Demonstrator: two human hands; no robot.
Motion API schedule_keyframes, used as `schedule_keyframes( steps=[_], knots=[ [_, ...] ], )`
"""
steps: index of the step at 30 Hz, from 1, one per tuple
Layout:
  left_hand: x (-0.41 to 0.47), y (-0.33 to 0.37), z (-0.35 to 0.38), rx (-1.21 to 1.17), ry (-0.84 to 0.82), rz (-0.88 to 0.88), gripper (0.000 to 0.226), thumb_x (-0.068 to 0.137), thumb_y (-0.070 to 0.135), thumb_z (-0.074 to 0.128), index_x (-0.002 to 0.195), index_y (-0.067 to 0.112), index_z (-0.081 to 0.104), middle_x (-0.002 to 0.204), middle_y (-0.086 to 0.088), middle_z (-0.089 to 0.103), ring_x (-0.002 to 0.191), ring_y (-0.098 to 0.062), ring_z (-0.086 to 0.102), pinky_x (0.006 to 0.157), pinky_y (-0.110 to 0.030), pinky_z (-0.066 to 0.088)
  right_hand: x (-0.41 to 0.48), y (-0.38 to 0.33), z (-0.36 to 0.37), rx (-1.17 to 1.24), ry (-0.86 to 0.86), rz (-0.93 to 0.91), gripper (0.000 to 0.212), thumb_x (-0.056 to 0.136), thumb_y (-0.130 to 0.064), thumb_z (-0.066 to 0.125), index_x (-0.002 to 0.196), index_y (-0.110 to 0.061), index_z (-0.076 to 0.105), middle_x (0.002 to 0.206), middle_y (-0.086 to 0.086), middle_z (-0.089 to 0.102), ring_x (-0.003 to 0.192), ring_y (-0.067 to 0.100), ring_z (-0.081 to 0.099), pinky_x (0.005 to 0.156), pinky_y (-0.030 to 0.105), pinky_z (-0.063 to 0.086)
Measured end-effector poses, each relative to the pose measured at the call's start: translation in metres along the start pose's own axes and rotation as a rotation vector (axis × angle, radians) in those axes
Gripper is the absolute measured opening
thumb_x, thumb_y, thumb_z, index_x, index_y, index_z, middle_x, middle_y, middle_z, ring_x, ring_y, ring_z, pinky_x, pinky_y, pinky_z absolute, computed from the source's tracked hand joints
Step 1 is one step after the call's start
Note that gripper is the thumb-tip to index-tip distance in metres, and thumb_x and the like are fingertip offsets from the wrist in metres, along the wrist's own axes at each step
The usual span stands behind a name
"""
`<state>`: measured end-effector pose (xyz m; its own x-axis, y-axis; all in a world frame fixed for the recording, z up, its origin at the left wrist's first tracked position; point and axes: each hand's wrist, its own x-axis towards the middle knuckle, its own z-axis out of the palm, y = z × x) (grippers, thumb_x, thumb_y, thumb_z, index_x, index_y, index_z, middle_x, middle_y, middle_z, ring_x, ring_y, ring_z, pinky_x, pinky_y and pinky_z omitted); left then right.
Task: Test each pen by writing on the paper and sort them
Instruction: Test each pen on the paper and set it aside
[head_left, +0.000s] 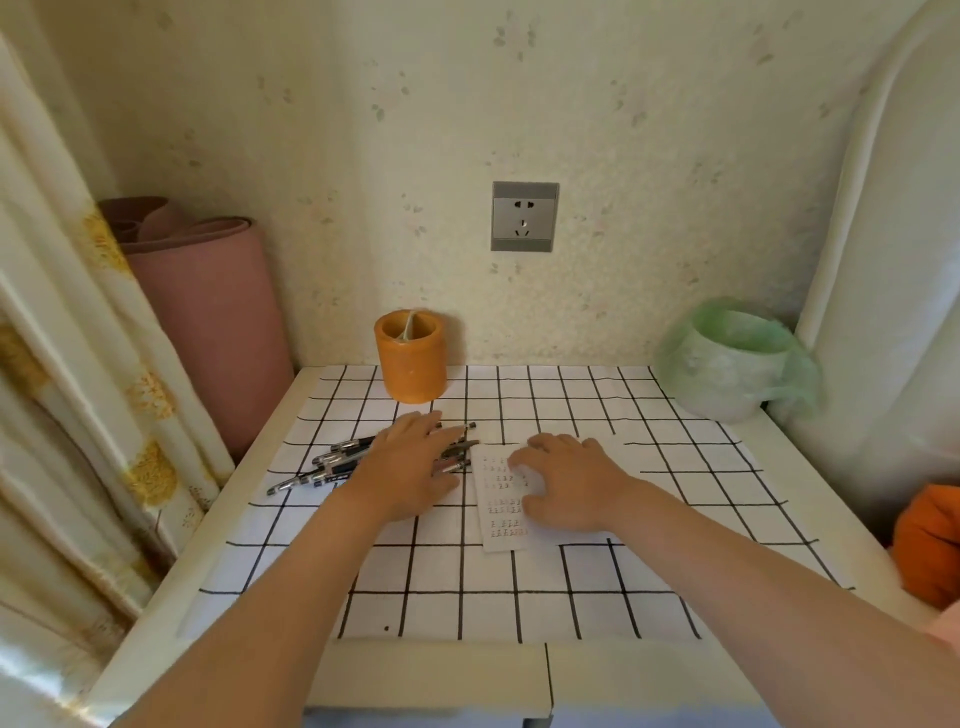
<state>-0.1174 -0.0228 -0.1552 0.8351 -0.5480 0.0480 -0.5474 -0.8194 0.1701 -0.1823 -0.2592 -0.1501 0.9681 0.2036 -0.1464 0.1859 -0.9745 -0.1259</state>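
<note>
Pens (332, 472): a cluster of dark-barrelled ones lies flat on the grid cloth (467, 587), left of frame centre, all roughly parallel and slanting from lower left to upper right. Left hand (410, 467) lies palm down across the middle of the cluster, fingers straight and spread, gripping nothing. Pen ends stick out past the wrist side on the left and past the fingertips on the right. Exact pen count cannot be told, since the hand covers the middle of the group. Paper (501, 525), a small white slip bearing rows of tiny marks, lies just right of the pens, near frame centre. Right hand (566, 483) rests on the slip's right part, fingers loosely bent with tips pressing down on the sheet, nothing held in it. Orange pen holder (410, 358), cylindrical with an inner divider, stands upright at the cloth's far edge, above the left hand in the frame and well apart from the pens. Wall socket (524, 216) sits at upper centre. Rolled pink mat (208, 312) stands at upper left beside a patterned curtain (78, 364). Small bin lined with a green bag (727, 358) stands at the table's far right corner.
</note>
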Motion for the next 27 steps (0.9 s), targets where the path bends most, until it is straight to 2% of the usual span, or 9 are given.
schedule_keyframes(
  steps=[2, 4, 7, 10, 14, 16, 19, 24, 27],
  knots=[
    [-0.002, -0.017, 0.002, 0.044, -0.104, -0.069, 0.07, 0.093, 0.06, 0.045, 0.153, 0.043, 0.012, 0.164, 0.004, 0.003, 0.15, -0.025, -0.002, 0.12, -0.047, 0.005, 0.01, -0.006, -0.002, -0.026, 0.036, 0.013, 0.057, 0.086, -0.051, 0.053, 0.138, -0.033, 0.042, 0.141, -0.002, 0.042, 0.131, 0.022, 0.038, 0.113, 0.048, 0.022],
    [-0.002, -0.03, 0.006, 0.047, -0.152, -0.095, 0.07, 0.093, 0.066, 0.039, 0.153, 0.046, 0.007, 0.164, 0.006, -0.001, 0.15, -0.025, -0.002, 0.121, -0.048, 0.004, 0.02, -0.014, -0.004, -0.024, 0.115, 0.002, 0.053, 0.087, -0.048, 0.053, 0.136, -0.029, 0.045, 0.136, -0.002, 0.046, 0.127, 0.021, 0.042, 0.11, 0.044, 0.027],
    [-0.004, -0.037, 0.01, 0.032, -0.12, -0.09, 0.066, 0.094, 0.065, 0.036, 0.152, 0.047, 0.012, 0.164, 0.006, 0.006, 0.149, -0.023, 0.006, 0.121, -0.048, 0.01, 0.037, -0.031, -0.003, -0.018, 0.223, -0.104, 0.043, 0.095, -0.031, 0.05, 0.137, -0.025, 0.047, 0.134, -0.001, 0.05, 0.121, 0.021, 0.047, 0.102, 0.038, 0.035],
    [-0.009, -0.039, 0.009, 0.042, -0.099, -0.088, 0.062, 0.095, 0.061, 0.037, 0.152, 0.047, 0.016, 0.163, 0.006, 0.011, 0.148, -0.021, 0.009, 0.12, -0.046, 0.012, 0.055, -0.049, -0.001, -0.022, 0.268, -0.18, 0.039, 0.099, -0.019, 0.047, 0.137, -0.025, 0.05, 0.129, -0.001, 0.056, 0.115, 0.02, 0.051, 0.096, 0.038, 0.04],
    [-0.02, -0.044, 0.004, 0.038, -0.078, -0.109, 0.059, 0.095, 0.061, 0.039, 0.15, 0.049, 0.02, 0.161, 0.006, 0.016, 0.147, -0.021, 0.013, 0.118, -0.045, 0.014, 0.075, -0.065, 0.001, -0.114, 0.295, -0.15, 0.032, 0.098, -0.019, 0.054, 0.128, -0.028, 0.06, 0.113, -0.001, 0.063, 0.107, 0.023, 0.055, 0.09, 0.038, 0.038],
    [-0.026, -0.047, 0.002, 0.032, -0.083, -0.116, 0.059, 0.095, 0.06, 0.04, 0.15, 0.048, 0.02, 0.161, 0.006, 0.016, 0.147, -0.021, 0.011, 0.118, -0.045, 0.013, 0.08, -0.071, 0.001, -0.157, 0.296, -0.137, 0.028, 0.095, -0.022, 0.058, 0.122, -0.028, 0.062, 0.109, -0.001, 0.062, 0.104, 0.023, 0.055, 0.092, 0.038, 0.038],
    [-0.033, -0.051, 0.001, 0.029, -0.099, -0.127, 0.063, 0.094, 0.062, 0.042, 0.151, 0.048, 0.02, 0.162, 0.005, 0.012, 0.148, -0.023, 0.007, 0.118, -0.046, 0.01, 0.084, -0.079, 0.002, -0.249, 0.292, -0.099, 0.026, 0.092, -0.014, 0.059, 0.115, -0.024, 0.062, 0.107, 0.0, 0.059, 0.104, 0.023, 0.054, 0.099, 0.041, 0.037],
    [-0.039, -0.056, 0.002, -0.003, -0.115, -0.149, 0.067, 0.093, 0.064, 0.042, 0.152, 0.046, 0.016, 0.163, 0.005, 0.006, 0.149, -0.023, 0.0, 0.119, -0.048, 0.005, 0.082, -0.082, -0.003, -0.408, 0.246, -0.083, 0.026, 0.091, -0.013, 0.06, 0.116, -0.02, 0.06, 0.109, 0.001, 0.061, 0.107, 0.023, 0.055, 0.112, 0.051, 0.027],
    [-0.041, -0.053, 0.0, -0.046, -0.096, -0.168, 0.071, 0.093, 0.066, 0.039, 0.153, 0.044, 0.009, 0.164, 0.006, 0.0, 0.149, -0.021, -0.006, 0.119, -0.047, -0.002, 0.081, -0.078, -0.003, -0.394, 0.321, -0.128, 0.029, 0.089, -0.009, 0.061, 0.116, -0.021, 0.063, 0.113, 0.002, 0.06, 0.113, 0.024, 0.053, 0.114, 0.052, 0.025]
  ],
)
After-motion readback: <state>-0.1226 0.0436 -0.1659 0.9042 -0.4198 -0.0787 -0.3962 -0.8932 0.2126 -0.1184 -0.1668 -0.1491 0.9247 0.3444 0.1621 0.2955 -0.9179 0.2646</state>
